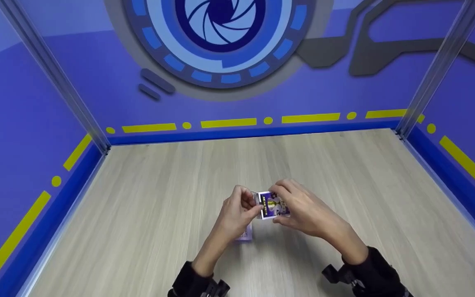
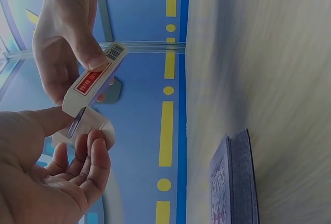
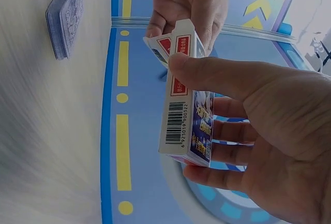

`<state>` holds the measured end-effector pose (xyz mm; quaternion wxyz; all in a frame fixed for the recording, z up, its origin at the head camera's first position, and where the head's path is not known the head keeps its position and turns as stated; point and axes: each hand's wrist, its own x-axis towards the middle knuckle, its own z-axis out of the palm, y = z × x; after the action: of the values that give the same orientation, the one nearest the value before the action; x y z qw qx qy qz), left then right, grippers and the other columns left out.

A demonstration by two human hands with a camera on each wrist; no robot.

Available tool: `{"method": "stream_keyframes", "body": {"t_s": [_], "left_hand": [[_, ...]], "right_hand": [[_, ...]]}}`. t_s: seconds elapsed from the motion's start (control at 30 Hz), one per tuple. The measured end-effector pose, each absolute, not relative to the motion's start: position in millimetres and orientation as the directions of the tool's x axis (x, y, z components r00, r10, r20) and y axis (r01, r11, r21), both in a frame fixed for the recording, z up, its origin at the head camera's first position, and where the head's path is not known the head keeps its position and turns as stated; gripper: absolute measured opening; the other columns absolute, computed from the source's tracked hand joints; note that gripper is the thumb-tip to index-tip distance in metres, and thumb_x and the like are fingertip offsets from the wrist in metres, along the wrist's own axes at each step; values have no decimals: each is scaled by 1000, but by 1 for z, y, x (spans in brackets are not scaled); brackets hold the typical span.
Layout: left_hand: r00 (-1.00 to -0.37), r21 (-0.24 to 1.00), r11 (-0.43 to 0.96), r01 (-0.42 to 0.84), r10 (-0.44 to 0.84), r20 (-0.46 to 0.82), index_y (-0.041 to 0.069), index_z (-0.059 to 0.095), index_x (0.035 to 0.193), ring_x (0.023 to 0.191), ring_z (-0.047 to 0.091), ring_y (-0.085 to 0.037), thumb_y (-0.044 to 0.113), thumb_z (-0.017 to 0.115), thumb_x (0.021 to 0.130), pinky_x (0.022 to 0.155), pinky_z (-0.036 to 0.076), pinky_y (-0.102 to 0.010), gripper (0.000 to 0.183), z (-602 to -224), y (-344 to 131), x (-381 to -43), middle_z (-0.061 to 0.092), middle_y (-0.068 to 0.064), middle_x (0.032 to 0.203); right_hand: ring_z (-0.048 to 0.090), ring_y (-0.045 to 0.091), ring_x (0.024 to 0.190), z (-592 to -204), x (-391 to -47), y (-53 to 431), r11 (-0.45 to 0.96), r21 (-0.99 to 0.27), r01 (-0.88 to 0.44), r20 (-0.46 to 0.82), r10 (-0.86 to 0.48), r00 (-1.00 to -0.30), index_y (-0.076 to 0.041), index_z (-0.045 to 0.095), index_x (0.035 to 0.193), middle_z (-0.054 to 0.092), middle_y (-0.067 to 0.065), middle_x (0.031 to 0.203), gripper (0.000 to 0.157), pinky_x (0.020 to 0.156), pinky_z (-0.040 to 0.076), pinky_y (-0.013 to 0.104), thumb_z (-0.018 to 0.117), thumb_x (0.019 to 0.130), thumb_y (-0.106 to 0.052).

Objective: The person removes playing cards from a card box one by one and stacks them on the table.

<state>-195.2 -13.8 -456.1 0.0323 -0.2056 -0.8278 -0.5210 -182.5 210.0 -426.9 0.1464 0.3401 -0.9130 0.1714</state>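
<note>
A small card box [image 1: 274, 205], purple with white edges, is held up above the table between the two hands. My right hand [image 1: 309, 210] grips its right part; in the right wrist view the thumb lies along the white side with the barcode [image 3: 176, 123]. At the box's other end, a lifted end flap [image 2: 93, 124] shows in the left wrist view. My left hand [image 1: 234, 214] pinches at this end, its fingers curled by the flap. Below, partly hidden by the left hand in the head view, a deck of cards [image 1: 245, 235] lies stacked on the table.
The wood-patterned table [image 1: 159, 198] is bounded by blue printed panels [image 1: 262, 103] at the back and on both sides. Metal posts [image 1: 435, 70] stand at the back corners. Each wrist wears a black strap [image 1: 373, 272] with a camera.
</note>
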Motion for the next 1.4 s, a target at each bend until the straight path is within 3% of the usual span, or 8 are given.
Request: {"method": "stream_keyframes", "body": {"t_s": [0.37, 0.67, 0.9, 1.03, 1.2, 1.3, 1.4], "left_hand": [[-908, 853, 349, 388, 303, 289, 4, 50, 111, 78, 61, -11, 3, 76, 92, 70, 52, -23, 33, -458, -13, -195, 65, -2, 88], [-936, 921, 274, 278, 293, 195, 2, 52, 117, 79, 64, -13, 0, 71, 93, 65, 52, -22, 31, -454, -17, -194, 68, -5, 88], [-932, 885, 340, 318, 280, 228, 5, 55, 128, 75, 54, -11, -7, 58, 89, 62, 44, -22, 41, -443, -23, -194, 63, -3, 89], [-922, 825, 433, 363, 294, 251, 7, 61, 132, 77, 50, -11, -8, 52, 88, 64, 44, -23, 48, -436, -28, -192, 60, -4, 101], [-904, 742, 534, 405, 353, 240, 8, 60, 138, 87, 51, -14, 7, 70, 92, 74, 47, -28, 47, -430, -35, -187, 50, -4, 114], [-887, 678, 582, 449, 382, 260, 8, 58, 136, 93, 54, -15, 21, 86, 85, 79, 51, -31, 59, -431, -36, -185, 46, -5, 121], [-852, 561, 642, 523, 412, 322, 7, 58, 130, 99, 55, -18, 26, 92, 77, 86, 52, -34, 66, -434, -34, -186, 46, -7, 122]], "right_hand": [[59, 22, 110, -427, -184, 210, 707, -210, -675, 383, -576, -722, -7, 59, 132, 59, 7, 126, 68, 92, 54, 41, 93, 77, -27], [59, 23, 109, -429, -186, 212, 708, -207, -675, 394, -571, -720, -5, 59, 130, 59, 8, 124, 66, 90, 54, 42, 93, 77, -26], [59, 20, 106, -427, -189, 216, 719, -240, -652, 376, -550, -745, -4, 60, 132, 60, 8, 124, 66, 85, 55, 39, 91, 80, -29], [59, 21, 107, -426, -189, 219, 731, -252, -634, 374, -530, -761, -4, 59, 134, 60, 10, 126, 68, 86, 55, 39, 90, 80, -29], [60, 22, 108, -426, -189, 221, 734, -255, -630, 381, -522, -763, -4, 58, 135, 59, 11, 127, 68, 87, 55, 41, 91, 80, -29], [60, 22, 108, -426, -189, 220, 724, -258, -640, 380, -533, -756, -4, 58, 134, 59, 10, 127, 68, 87, 55, 40, 91, 80, -29], [59, 21, 108, -427, -189, 220, 715, -265, -648, 376, -542, -752, -5, 59, 133, 59, 9, 127, 67, 87, 55, 39, 91, 79, -28]]}}
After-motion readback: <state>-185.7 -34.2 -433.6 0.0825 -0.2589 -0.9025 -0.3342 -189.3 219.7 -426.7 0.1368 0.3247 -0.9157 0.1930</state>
